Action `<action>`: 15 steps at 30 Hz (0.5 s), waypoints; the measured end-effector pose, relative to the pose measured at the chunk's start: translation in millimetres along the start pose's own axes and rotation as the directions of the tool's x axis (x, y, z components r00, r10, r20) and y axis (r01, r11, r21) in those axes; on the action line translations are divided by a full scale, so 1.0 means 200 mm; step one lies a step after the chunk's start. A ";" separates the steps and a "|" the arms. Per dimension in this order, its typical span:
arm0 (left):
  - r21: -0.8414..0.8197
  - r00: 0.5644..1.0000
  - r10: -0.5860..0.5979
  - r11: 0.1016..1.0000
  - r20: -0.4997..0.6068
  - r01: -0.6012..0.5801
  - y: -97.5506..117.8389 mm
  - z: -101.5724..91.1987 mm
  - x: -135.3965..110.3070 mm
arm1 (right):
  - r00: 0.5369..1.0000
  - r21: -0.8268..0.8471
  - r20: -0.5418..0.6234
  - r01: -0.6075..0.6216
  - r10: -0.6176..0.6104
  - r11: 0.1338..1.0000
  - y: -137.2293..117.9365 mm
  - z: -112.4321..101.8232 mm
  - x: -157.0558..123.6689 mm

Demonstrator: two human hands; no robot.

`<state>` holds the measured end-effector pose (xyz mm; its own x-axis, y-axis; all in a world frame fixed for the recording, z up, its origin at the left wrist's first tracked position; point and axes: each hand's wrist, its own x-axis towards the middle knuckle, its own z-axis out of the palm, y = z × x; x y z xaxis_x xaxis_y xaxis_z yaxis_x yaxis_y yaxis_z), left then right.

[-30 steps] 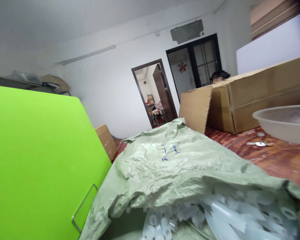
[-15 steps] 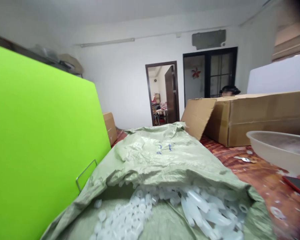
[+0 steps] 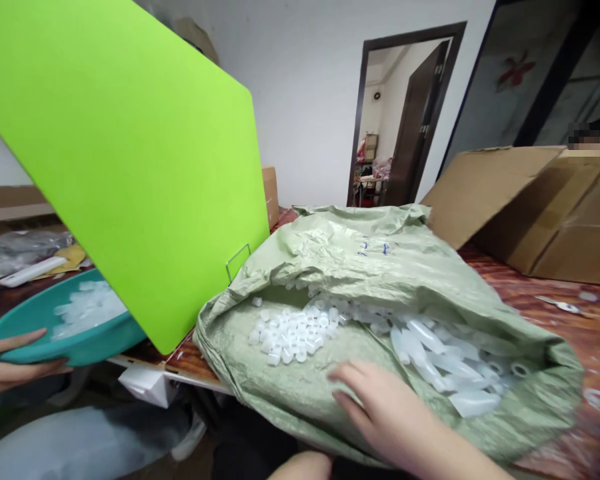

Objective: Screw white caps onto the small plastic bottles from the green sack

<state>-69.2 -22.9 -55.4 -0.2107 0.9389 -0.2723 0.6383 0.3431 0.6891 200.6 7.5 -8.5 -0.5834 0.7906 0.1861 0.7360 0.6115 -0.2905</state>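
My right hand [image 3: 385, 413] lies on the near lip of an open pale-green woven sack [image 3: 360, 267], fingers spread and holding nothing. Inside the sack are several small white plastic caps [image 3: 293, 330] and clear plastic tubes [image 3: 445, 360], just beyond my fingertips. At the far left my left hand [image 3: 10, 363] grips the rim of a teal basin [image 3: 80, 337], thumb on top and fingers beneath. The basin holds a heap of the same pale pieces [image 3: 87, 307].
A bright green board [image 3: 130, 147] on a wire stand leans between basin and sack. An open cardboard box [image 3: 540, 207] lies at the right on the red-brown table [image 3: 570, 333], a person's head just behind it. A doorway [image 3: 400, 127] is at the back.
The view has tilted down and left. Both hands and the teal basin have come into sight, and the sack's mouth with the caps and tubes now shows fully.
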 end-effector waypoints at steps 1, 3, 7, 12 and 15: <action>-0.023 1.000 0.030 0.999 -0.008 -0.030 0.01 0.00 -0.03 | 0.999 0.001 -0.008 -0.040 0.040 0.999 -0.02 0.00 0.09; -0.076 0.995 0.095 0.992 -0.029 -0.097 0.03 0.00 -0.08 | 1.000 -0.036 0.005 -0.016 0.016 0.999 -0.08 0.02 0.26; -0.141 0.975 0.214 0.965 -0.054 -0.219 0.11 -0.09 -0.12 | 0.982 -0.066 0.040 0.185 -0.183 0.980 -0.24 0.16 0.53; -0.096 0.941 0.249 0.956 -0.230 -0.276 0.26 -0.26 0.11 | 0.958 -0.051 0.090 0.277 -0.272 0.959 -0.41 0.33 0.78; 0.012 0.944 0.229 0.973 -0.237 -0.232 0.32 -0.32 0.32 | 0.970 -0.073 0.105 0.228 -0.220 0.971 -0.43 0.38 0.92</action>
<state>-88.8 61.3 13.9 -0.2286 0.9717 0.0595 0.6786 0.1152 0.7254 4.1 98.2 -20.3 -0.7635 0.6291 0.1461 0.6069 0.7762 -0.1708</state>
